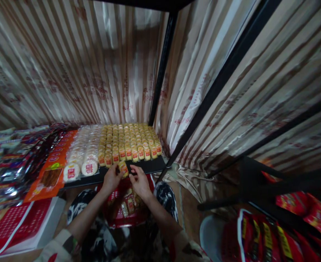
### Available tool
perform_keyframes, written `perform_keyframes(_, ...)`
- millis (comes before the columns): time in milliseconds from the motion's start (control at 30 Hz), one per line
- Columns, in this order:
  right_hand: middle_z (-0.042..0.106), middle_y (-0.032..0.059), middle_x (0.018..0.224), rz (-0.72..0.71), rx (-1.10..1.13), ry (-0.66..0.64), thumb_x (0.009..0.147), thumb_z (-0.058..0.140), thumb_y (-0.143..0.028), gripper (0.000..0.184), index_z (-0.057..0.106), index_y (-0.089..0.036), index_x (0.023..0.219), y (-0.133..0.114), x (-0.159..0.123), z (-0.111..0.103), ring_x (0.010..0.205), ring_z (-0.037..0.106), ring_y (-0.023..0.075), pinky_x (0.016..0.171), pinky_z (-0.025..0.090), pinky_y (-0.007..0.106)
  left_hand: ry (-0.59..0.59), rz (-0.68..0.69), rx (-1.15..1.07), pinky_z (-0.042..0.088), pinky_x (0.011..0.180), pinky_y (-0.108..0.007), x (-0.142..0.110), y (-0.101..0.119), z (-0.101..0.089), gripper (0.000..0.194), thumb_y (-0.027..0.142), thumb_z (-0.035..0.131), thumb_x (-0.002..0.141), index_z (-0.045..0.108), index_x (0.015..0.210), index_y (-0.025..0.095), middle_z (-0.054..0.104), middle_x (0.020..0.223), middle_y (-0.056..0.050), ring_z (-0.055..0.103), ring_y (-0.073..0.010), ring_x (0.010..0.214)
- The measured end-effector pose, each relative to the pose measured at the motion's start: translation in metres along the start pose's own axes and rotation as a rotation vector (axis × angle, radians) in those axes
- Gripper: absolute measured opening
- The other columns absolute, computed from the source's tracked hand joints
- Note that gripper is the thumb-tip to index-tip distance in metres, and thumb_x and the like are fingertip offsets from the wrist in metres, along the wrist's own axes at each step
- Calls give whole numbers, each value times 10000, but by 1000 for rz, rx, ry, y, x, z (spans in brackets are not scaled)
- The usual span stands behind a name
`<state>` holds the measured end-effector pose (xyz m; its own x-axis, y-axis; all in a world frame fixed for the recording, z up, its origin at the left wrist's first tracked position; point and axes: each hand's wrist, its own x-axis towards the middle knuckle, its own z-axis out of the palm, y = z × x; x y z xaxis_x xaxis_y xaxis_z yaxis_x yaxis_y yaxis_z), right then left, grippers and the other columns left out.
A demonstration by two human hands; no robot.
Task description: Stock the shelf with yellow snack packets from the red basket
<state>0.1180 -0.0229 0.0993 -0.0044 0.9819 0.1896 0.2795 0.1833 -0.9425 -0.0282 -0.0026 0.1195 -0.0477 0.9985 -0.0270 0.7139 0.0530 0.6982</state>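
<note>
Between the thumb and fingers of my left hand (112,179) is a small yellow packaged snack (123,169) with a red label, held upright at the front of the dark shelf board (149,166). Just right of it, my right hand (141,183) has its fingers apart and bent, with nothing visible in them. Rows of similar yellow packaged snacks (134,153) stand packed together on the board behind my hands. Below my hands, between my knees, a red basket (116,220) contains several more small packs, partly shadowed.
Left of the rows lie round white packaged cakes (90,167), an orange snack bag (44,178) and dark shiny packets (15,171). A red and white box (18,225) sits lower left. Black frame posts (186,140) and striped curtains (108,65) enclose the shelf. Red bags (269,236) fill the lower right.
</note>
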Motion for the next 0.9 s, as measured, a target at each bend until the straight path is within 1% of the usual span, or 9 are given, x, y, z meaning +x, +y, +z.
perform_keyframes(100,546,70,1088,-55,-65,-43,745,459,-89,381,587,-226,1077,-1,1,8,924,580,161,706,544,274,71,10,104,437,760,-265,11,1,1,347,292,530,793,509,1100,133,602,1005,-86,589,-166,857)
perform_keyframes(200,540,64,1091,-66,-103,-51,739,436,-52,424,578,-234,1095,5,8,18,913,583,152,777,535,295,88,-11,168,445,761,-276,20,3,4,362,290,519,810,496,1134,131,596,1022,-96,590,-182,894)
perform_keyframes(333,524,65,1112,-80,-120,-55,740,417,-40,460,550,-230,1137,17,19,26,914,589,146,845,513,309,97,-34,184,455,782,-299,30,5,8,347,277,491,832,496,1140,118,592,1051,-113,588,-203,931)
perform_keyframes(433,529,77,1112,-110,-98,-43,739,399,-30,449,540,-202,1129,24,25,29,917,588,147,863,502,313,106,-14,185,460,816,-319,34,6,11,401,259,471,842,447,1220,126,565,1155,-128,575,-222,1005)
perform_keyframes(533,537,88,1104,-112,-93,-19,735,390,-24,441,535,-185,1120,28,28,31,925,580,153,863,499,315,121,46,185,469,831,-335,36,5,15,439,251,445,853,394,1277,149,528,1235,-137,560,-233,1058)
perform_keyframes(667,532,95,1126,-90,-90,4,731,380,-18,461,532,-187,1132,32,31,32,964,565,160,879,491,321,159,145,195,485,822,-343,39,2,22,407,245,420,862,413,1253,136,542,1183,-144,553,-241,1064)
perform_keyframes(800,546,87,1107,-81,-97,-6,717,377,-7,483,544,-200,1127,34,36,33,966,562,160,896,483,330,241,160,262,510,746,-341,42,-2,28,408,272,389,874,419,1256,134,521,1156,-156,570,-247,999)
perform_keyframes(900,547,95,1110,-101,-127,8,713,376,-5,497,547,-189,1142,36,40,35,981,554,165,917,470,337,256,164,264,515,720,-341,44,-4,30,434,284,383,876,402,1277,121,524,1122,-160,576,-250,969)
